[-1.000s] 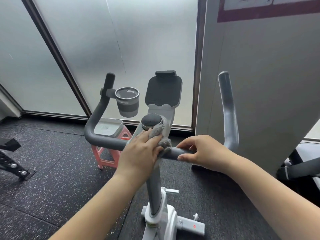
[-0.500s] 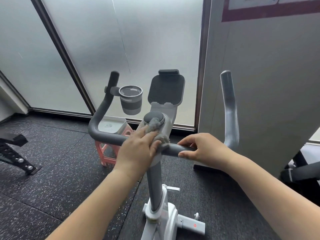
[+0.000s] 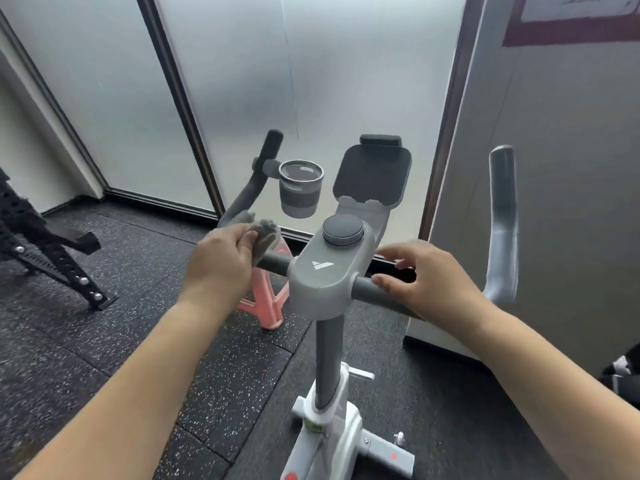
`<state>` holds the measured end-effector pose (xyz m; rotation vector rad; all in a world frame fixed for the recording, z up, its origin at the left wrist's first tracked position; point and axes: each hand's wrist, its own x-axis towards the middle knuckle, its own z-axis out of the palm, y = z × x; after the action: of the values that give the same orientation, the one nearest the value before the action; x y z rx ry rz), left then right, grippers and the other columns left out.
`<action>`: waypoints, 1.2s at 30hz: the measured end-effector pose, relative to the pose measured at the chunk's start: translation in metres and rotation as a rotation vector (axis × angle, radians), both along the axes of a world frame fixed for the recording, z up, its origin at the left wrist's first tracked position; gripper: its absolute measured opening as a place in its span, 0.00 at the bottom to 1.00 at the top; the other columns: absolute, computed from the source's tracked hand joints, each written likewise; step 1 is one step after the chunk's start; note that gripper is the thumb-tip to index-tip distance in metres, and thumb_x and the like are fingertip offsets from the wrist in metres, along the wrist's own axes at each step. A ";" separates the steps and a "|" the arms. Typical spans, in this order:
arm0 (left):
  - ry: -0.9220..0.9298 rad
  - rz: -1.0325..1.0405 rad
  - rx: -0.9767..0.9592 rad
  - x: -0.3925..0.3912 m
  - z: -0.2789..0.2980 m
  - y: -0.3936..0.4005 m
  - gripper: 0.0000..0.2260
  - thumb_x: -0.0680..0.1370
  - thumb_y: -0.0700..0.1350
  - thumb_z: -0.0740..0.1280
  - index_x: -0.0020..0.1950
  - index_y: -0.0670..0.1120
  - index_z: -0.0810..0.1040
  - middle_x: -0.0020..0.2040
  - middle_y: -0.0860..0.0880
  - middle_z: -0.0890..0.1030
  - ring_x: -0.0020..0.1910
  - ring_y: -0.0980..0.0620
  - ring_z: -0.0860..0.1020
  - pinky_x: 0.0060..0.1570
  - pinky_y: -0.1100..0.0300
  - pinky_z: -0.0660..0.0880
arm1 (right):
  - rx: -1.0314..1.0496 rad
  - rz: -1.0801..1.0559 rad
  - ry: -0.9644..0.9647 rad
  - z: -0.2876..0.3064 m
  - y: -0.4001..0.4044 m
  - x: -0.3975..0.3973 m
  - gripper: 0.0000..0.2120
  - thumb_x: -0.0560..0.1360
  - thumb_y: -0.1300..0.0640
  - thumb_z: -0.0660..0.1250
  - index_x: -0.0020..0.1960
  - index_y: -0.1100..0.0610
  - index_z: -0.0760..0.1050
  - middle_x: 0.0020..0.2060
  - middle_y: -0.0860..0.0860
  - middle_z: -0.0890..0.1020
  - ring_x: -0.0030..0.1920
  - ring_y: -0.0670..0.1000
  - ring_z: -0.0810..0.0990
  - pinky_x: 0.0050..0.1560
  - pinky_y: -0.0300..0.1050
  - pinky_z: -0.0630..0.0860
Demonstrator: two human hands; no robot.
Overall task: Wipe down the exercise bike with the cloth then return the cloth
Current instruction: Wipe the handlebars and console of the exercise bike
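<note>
The left hand [image 3: 221, 261] and cloth [image 3: 265, 235] are covering the handlebar's left bend. The bike's base [image 3: 332, 455] is running off the bottom edge. The right grip [image 3: 502, 216] is appearing blurred. The wall sign [image 3: 571, 15] is being cropped, unreadable.

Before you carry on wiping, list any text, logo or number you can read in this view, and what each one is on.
No readable words or numbers anywhere.
White triangular logo mark, no letters: on the grey plastic console housing below the round dark dial.
Print on the white panel of the red-bordered wall sign, top right: too blurred and cut off to read.
Red mark on the white bike base: too small to tell.
</note>
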<state>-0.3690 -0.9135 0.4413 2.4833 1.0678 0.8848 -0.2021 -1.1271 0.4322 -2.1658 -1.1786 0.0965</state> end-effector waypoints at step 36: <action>0.229 -0.393 0.186 0.031 -0.045 0.128 0.20 0.78 0.58 0.55 0.41 0.48 0.81 0.39 0.50 0.79 0.40 0.51 0.75 0.45 0.53 0.75 | 0.067 -0.018 0.053 -0.013 0.121 0.041 0.37 0.63 0.48 0.78 0.68 0.47 0.67 0.56 0.40 0.70 0.62 0.43 0.69 0.62 0.35 0.62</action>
<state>-0.3385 -0.7852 0.3964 2.8625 0.5392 0.6152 -0.1614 -1.0057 0.4195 -2.1026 -1.1167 0.1045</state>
